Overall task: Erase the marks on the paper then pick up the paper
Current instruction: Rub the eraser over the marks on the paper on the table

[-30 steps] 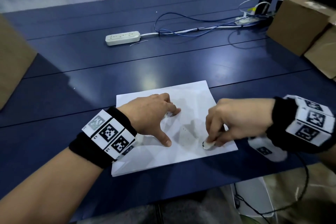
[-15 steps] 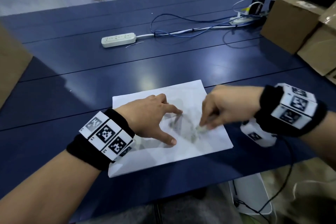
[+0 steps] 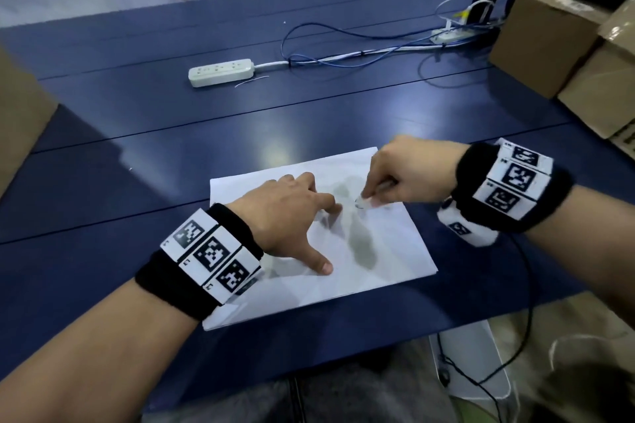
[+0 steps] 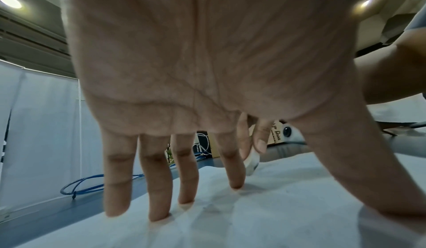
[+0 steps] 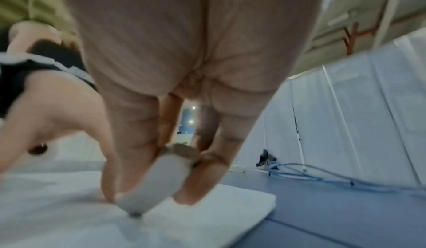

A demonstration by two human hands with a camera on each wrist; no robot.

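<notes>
Blue table (image 3: 171,134) bore one paper (image 3: 388,251); left hand (image 3: 285,213) pressed it with spread fingers, beside right hand (image 3: 402,172) pinching one eraser (image 3: 362,203).

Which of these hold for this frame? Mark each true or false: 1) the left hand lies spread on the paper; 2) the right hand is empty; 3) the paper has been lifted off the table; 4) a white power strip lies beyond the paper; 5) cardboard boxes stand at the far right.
1) True: the left hand presses spread fingers on the paper.
2) False: the right hand pinches an eraser against the sheet.
3) False: the paper lies flat on the blue table.
4) True: the power strip lies farther back.
5) True: cardboard boxes stand there.
</notes>
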